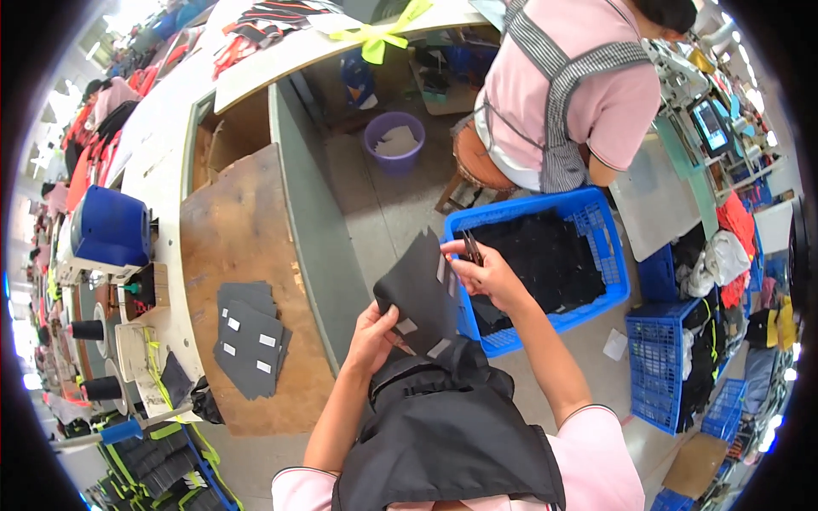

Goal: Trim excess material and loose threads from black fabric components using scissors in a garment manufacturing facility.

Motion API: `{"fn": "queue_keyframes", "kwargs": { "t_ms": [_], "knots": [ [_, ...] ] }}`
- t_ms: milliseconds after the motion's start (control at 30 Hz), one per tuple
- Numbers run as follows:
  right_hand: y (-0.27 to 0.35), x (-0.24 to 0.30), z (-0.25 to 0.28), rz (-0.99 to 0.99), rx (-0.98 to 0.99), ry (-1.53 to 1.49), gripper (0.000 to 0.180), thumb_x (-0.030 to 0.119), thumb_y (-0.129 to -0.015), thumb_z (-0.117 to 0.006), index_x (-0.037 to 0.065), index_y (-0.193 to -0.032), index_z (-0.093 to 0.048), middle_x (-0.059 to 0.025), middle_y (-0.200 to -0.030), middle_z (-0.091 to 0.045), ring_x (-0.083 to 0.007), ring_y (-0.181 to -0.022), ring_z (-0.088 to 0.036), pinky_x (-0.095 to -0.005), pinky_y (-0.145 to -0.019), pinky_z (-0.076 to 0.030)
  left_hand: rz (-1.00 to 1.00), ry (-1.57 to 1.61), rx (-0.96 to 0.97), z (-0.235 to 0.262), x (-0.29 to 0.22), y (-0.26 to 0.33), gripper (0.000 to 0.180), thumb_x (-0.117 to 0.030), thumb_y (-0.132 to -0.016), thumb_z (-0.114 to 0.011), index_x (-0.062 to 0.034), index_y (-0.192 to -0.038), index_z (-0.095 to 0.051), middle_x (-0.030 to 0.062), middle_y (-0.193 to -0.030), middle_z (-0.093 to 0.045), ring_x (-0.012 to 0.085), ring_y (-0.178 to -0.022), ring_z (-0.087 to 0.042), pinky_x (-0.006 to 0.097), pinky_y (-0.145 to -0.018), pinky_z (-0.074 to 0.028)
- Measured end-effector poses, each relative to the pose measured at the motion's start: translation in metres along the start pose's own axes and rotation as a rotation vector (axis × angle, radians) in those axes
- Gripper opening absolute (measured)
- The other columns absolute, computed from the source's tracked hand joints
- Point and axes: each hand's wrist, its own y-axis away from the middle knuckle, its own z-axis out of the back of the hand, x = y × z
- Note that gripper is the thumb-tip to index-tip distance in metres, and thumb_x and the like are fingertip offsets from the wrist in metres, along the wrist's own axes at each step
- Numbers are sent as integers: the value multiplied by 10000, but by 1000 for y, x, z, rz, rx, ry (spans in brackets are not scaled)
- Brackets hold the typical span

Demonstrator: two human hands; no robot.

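Observation:
A dark grey fabric piece (pixel 417 289) with a jagged edge and several small white labels is held up in front of me. My left hand (pixel 371 334) is closed on its lower left edge, thumb on top. In my right hand (pixel 494 277) is a pair of dark thread snips (pixel 471 248), pointing up between the fingers. The fingertips of that hand are at the fabric's right edge, by a white label (pixel 441 268); whether they pinch it I cannot tell. Over my lap lies a black apron (pixel 443 451).
Cut grey pieces (pixel 251 341) with white labels lie on a wooden board (pixel 230 230) at left. A blue crate (pixel 609 255) of dark cloth stands beyond my right hand. Farther off are a purple bin (pixel 394 162) and a seated co-worker (pixel 545 94). Another blue crate (pixel 656 366) stands right.

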Motion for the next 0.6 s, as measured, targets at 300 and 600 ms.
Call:
{"fn": "queue_keyframes", "kwargs": {
  "t_ms": [300,600],
  "knots": [
    [-6,8,-29,62,205,235,116,104,-790,-624,31,-858,-564,37,-677,-497,-25,-542,-417,-181,-469,-333,-80,23,5,43,-13,45,366,-115,-841,-602,-39,-1187,-510,71,-1148,-565,183,-1053,-533,345,-916,-411],
    [30,39,-82,641,225,971,162,119,-727,-646,52,-866,-595,-93,-826,-581,-302,-750,-591,-375,-625,-471,-492,-1013,-110,-29,-71,47,478,-171,-757,-702,6,-1156,-507,90,-1070,-589,164,-977,-549,286,-873,-414]
  ]
}}
